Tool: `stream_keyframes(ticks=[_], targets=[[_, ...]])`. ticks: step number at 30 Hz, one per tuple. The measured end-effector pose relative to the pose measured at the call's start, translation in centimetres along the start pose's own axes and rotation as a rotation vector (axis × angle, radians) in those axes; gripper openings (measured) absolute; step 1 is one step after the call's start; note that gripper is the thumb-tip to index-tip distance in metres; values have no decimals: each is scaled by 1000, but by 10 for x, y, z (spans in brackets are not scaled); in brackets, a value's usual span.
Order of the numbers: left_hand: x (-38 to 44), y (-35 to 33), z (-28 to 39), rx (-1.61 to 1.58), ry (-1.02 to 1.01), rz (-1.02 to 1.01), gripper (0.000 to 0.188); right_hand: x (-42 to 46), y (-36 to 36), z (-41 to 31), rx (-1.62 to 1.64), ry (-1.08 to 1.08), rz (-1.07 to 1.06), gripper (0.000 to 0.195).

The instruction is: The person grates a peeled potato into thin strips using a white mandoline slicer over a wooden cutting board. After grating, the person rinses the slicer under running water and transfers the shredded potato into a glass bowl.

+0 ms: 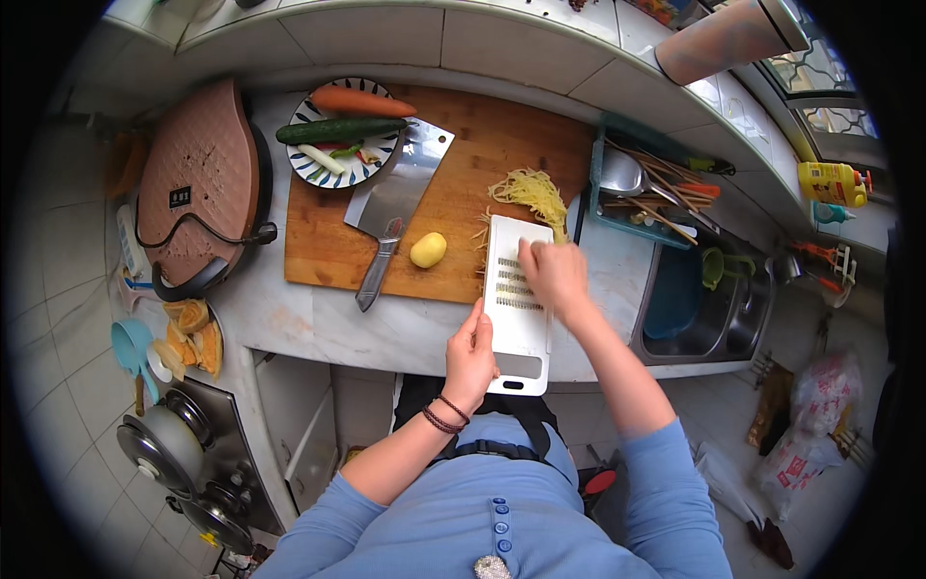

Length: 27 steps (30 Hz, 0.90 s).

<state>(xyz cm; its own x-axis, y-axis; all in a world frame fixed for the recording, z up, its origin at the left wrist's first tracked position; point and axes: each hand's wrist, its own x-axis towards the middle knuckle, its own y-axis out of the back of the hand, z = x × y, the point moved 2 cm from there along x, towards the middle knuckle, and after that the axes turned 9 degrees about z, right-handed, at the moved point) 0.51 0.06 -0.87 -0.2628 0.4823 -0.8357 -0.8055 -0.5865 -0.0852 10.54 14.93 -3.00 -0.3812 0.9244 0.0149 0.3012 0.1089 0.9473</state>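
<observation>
My left hand (pixel 470 356) grips the side edge of a white plastic grater (pixel 522 340), which slants from the board's right part over the counter edge. Over the grater's upper face is my right hand (pixel 555 279), fingers curled down; what lies beneath them is hidden, so a held piece cannot be made out. Pale yellow shreds (pixel 534 194) are heaped just beyond the grater on the wooden cutting board (pixel 463 275). A peeled potato (pixel 428 250) rests left of the grater. Beside it lies a cleaver (pixel 394 206), its blade tip-side against a patterned plate (pixel 347 177) holding a carrot, a cucumber and scallion pieces.
A pink electric griddle (pixel 202 166) stands left on the counter. At the right are a teal basket (pixel 597 181) of chopsticks and a ladle, then a sink (pixel 640 340). Lower left, pots sit on a stove (pixel 231 420). An insulated tumbler (pixel 723 43) stands on the ledge.
</observation>
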Motion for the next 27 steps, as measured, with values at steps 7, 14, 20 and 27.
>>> stream_keyframes(ticks=[7,14,20,27], targets=[[0,-3,-3,8,-20,-15,45,-78,15,-38,-1,197,65,38],[2,-5,-1,-6,39,17,44,-43,5,-33,-65,219,0,42],[-2,-5,-2,17,32,22,45,-28,-13,-22,-89,109,55,43],[-3,-4,-4,30,-5,-3,46,7,-28,-5,-165,89,14,45]])
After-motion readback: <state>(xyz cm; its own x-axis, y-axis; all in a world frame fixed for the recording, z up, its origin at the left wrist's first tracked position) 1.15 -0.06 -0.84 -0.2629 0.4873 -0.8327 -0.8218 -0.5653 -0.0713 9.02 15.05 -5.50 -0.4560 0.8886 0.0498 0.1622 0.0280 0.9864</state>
